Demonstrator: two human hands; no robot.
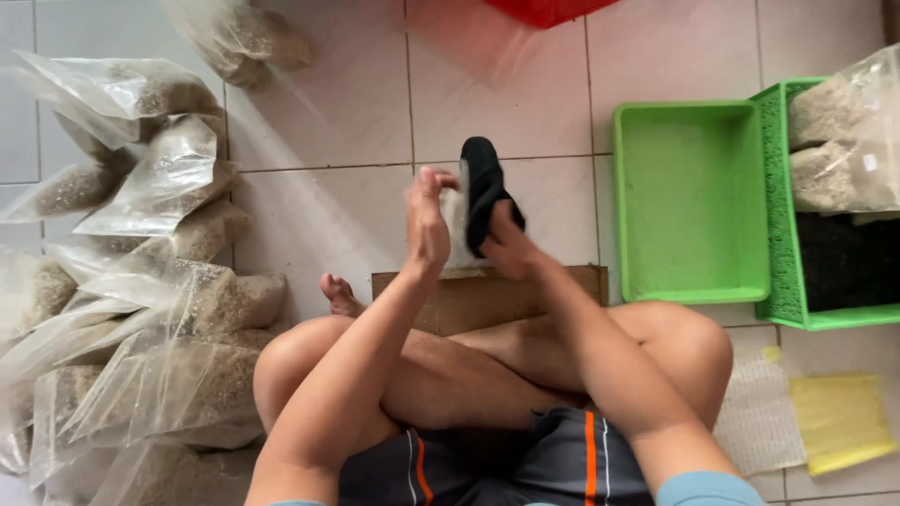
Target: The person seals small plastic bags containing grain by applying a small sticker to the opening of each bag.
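**Black block and pale sheet held over the cardboard**

Head view: I sit cross-legged on the tiled floor, and the brown cardboard piece [487, 298] in front of my knees is my landmark. Just above it my right hand [509, 245] is closed around the lower end of a black oblong block [482, 187], which stands nearly upright. My left hand [427, 220] is beside it, fingers pinched on the edge of a pale, thin sheet [456, 220] that lies between the two hands and against the block — I cannot tell whether the sheet is a bag or a wrapper.

Left of the cardboard lies a heap of clear plastic bags [141, 281] filled with pale grainy matter. My bare foot [339, 296] shows at the cardboard's left end. Right of the cardboard sits a shallow green tray [691, 201], and beyond it a green mesh basket [786, 234] holding more filled bags and something dark. Nearer me on that side lie a white mesh mat [757, 412] and a yellow mat [839, 420]. Well above the cardboard, at the picture's top edge, is a red container [544, 9].
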